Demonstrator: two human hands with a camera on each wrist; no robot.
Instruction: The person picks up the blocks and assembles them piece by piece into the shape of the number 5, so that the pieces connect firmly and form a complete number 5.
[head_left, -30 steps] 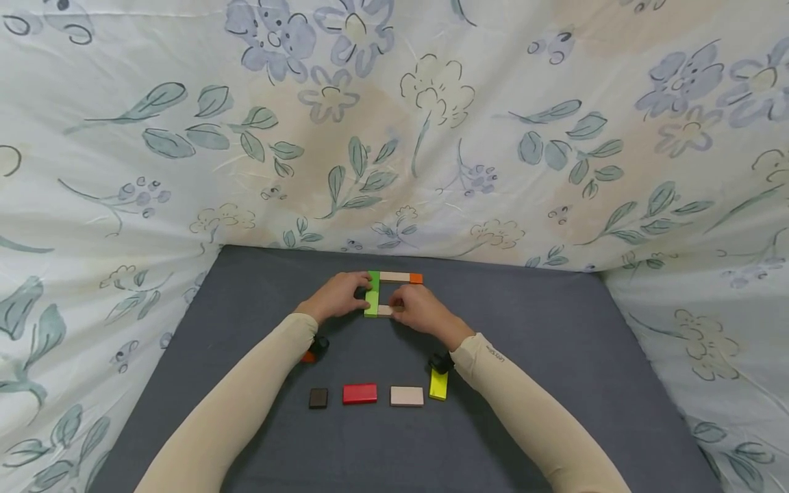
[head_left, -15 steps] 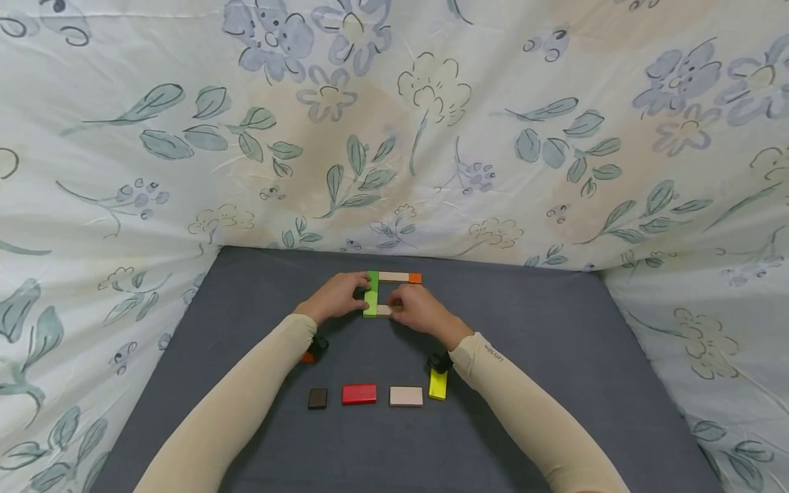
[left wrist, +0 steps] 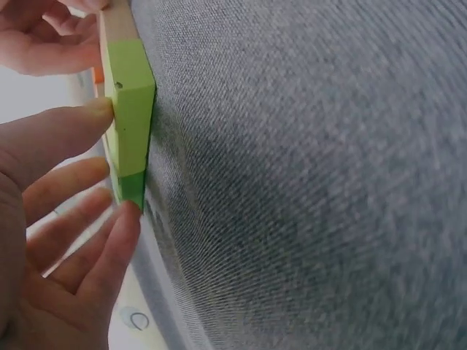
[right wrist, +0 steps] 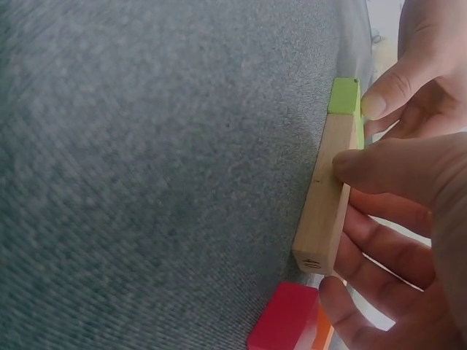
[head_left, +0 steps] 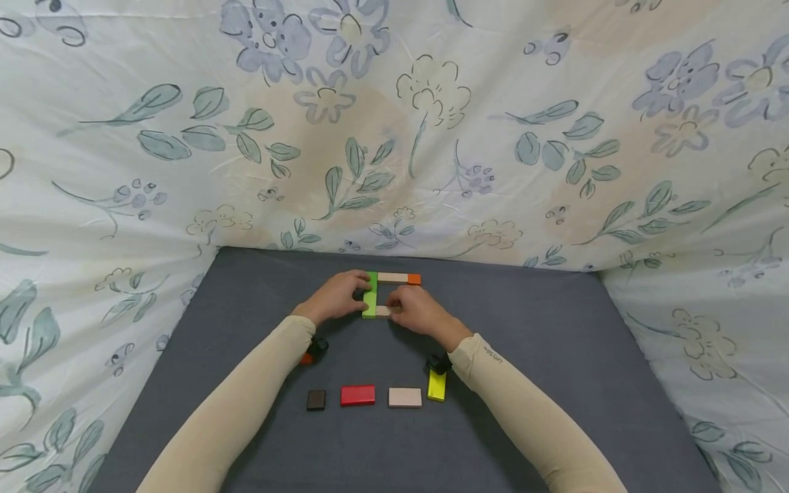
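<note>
Floral cloth [head_left: 425, 137]: hung behind everything, kinda wrinkly, printed with bluish flowers and leafy sprigs.
Dark grey tabletop [head_left: 530, 315]: covered in fabric, all the blocks laid out on it.
Cream sleeves [head_left: 530, 411]: worn on both arms, with lettering on the right cuff too small to be read.
Right hand [head_left: 422, 311]: definitely gripping, near wooden block [right wrist: 321, 197] pinched between thumb and fingers.
Left hand [head_left: 333, 296]: nothing clutched here, thumb and fingers spread and rested against the green pair, light green block [head_left: 370, 302] nearer, dark green block [head_left: 372, 280] farther.
Black wrist gear [head_left: 439, 363]: strapped to both wrists.
Front red block [head_left: 357, 395]: laid flat, well apart from the held blocks.
Pale block [head_left: 405, 398]: placed just right of the red one.
Far wooden block [head_left: 392, 278]: run along the far side from the dark green end, with the near one butted against the light green end.
Yellow block [head_left: 436, 389]: partly hidden by the right wrist.
Second red block [right wrist: 284, 313]: spotted past the near wooden one's stamped end, contact can't be told.
Dark brown block [head_left: 316, 400]: left end of the front row.
Orange block [head_left: 414, 279]: set at the far wooden one's right end.
Orange piece [head_left: 306, 359]: mostly covered at the left wrist.
</note>
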